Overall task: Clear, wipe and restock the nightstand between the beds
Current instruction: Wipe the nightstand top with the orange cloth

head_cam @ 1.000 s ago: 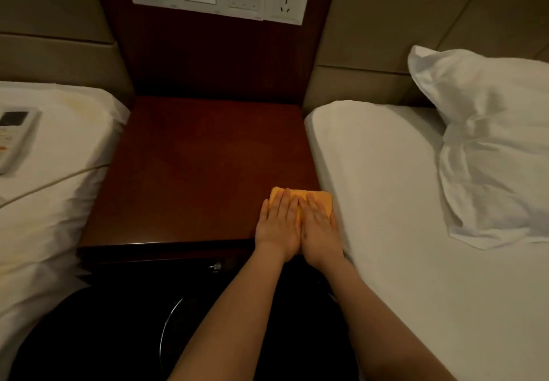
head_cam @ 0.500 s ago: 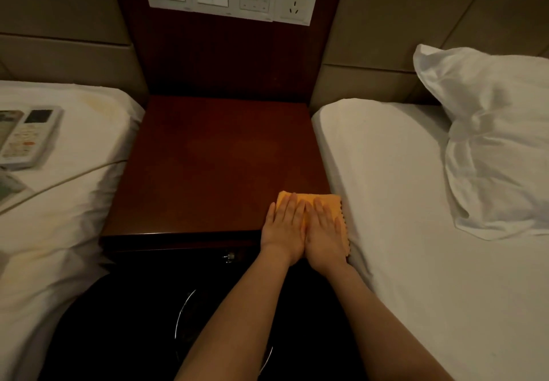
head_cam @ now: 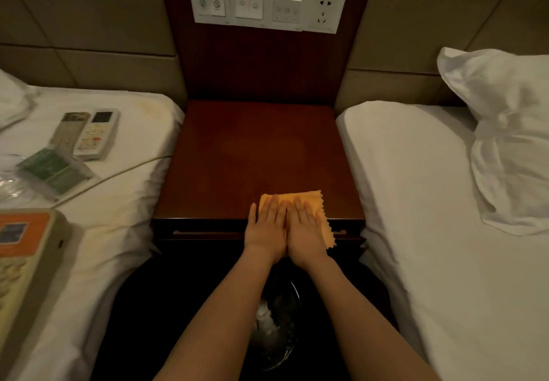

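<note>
Both hands, left hand and right hand, press flat-fingered on orange cloth at nightstand front-right edge. Wipe step; restock from left bed likely next.

The left arm and the right arm are bare as far down as the picture shows. The left hand and the right hand are bare too. The room is dim, so the nails cannot be made out.
</note>
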{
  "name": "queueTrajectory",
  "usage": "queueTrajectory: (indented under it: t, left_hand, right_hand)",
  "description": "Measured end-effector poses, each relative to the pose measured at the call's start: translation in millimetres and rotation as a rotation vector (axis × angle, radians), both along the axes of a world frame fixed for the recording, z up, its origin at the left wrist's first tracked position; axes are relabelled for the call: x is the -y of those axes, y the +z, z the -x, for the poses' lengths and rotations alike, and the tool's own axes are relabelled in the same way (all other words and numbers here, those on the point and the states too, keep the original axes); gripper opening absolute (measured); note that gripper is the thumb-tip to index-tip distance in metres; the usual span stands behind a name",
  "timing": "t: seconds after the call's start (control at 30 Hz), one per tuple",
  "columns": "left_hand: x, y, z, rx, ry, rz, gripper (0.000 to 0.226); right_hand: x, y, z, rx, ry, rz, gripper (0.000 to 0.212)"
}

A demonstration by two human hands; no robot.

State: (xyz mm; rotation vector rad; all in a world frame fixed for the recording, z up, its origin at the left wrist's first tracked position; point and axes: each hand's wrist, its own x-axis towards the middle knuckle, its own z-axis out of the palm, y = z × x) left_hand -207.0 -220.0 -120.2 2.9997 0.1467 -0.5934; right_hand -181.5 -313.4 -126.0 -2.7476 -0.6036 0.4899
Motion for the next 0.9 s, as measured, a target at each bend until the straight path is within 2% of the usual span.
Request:
queueTrajectory:
  t: [0.33,0.43,0.5,0.57,0.7,0.9]
  left_hand:
    - [-38,17,25,-0.119,0.049,0.020,0.094]
    - [-47,23,24,-0.199,0.016,0.044,0.099]
    - [-52,23,23,-0.220,-0.030,-0.022,0.103]
    - [-52,20,25,-0.187,-0.057,-0.113,0.097]
    - [-49,13,31,-0.038,-0.079,-0.220,0.077]
    - [-49,14,28,0.024,-0.095,-0.250,0.073]
  right_hand:
    - [-31,13,9,-0.128,0.175,0.026,0.071]
    - [-28,19,3,-0.170,0.267,0.117,0.091]
    - [-28,19,4,-0.103,0.330,0.252,0.102]
    - [-29,15,7,0.012,0.343,0.346,0.100]
    - [-32,8,10,0.171,0.327,0.367,0.089]
    - [-39,8,12,0.300,0.341,0.382,0.070]
